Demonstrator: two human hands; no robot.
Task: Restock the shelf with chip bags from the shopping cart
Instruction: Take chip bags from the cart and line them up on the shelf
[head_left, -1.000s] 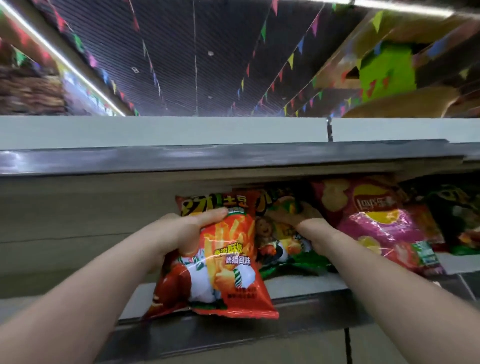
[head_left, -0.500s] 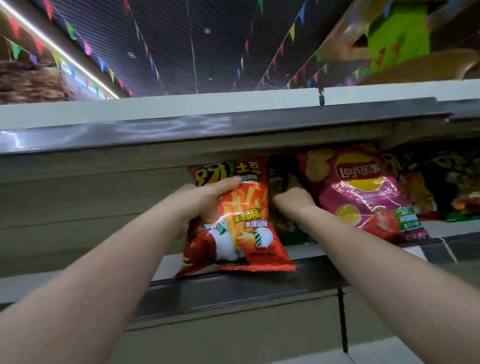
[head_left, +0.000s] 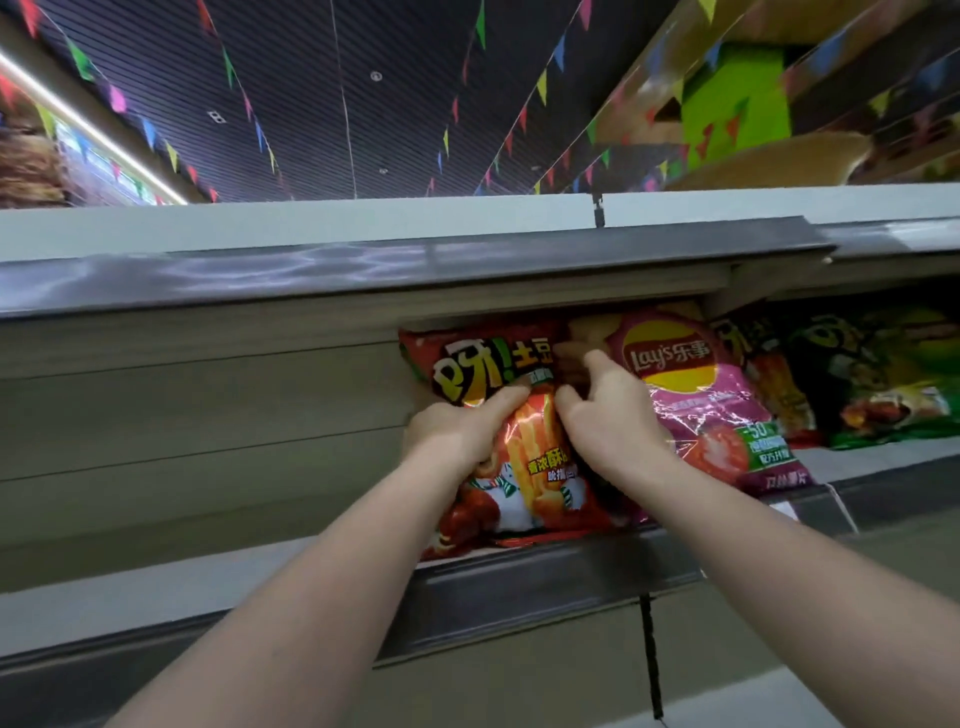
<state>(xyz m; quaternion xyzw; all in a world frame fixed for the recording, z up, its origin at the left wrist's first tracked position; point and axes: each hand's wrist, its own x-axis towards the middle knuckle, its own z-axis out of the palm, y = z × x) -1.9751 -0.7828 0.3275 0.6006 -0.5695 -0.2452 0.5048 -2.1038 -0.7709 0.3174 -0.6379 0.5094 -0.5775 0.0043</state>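
A red-orange chip bag (head_left: 524, 467) with fries printed on it stands on the shelf (head_left: 208, 587), pushed in under the upper shelf. My left hand (head_left: 457, 431) grips its left side, thumb across the front. My right hand (head_left: 608, 421) presses against the bag's right edge with curled fingers, between it and a pink Lay's bag (head_left: 696, 395). The green bag seen earlier behind the red one is hidden. The shopping cart is out of view.
More chip bags, an orange one (head_left: 769, 384) and a green one (head_left: 883, 374), lie to the right of the pink bag. The upper shelf's grey edge (head_left: 363, 270) hangs just above. The shelf left of the red bag shows bare back panel (head_left: 208, 415).
The red-orange bag has gone deeper into the shelf and to the right, beside the pink bag. My right hand came off the green bag onto the red bag's right edge.
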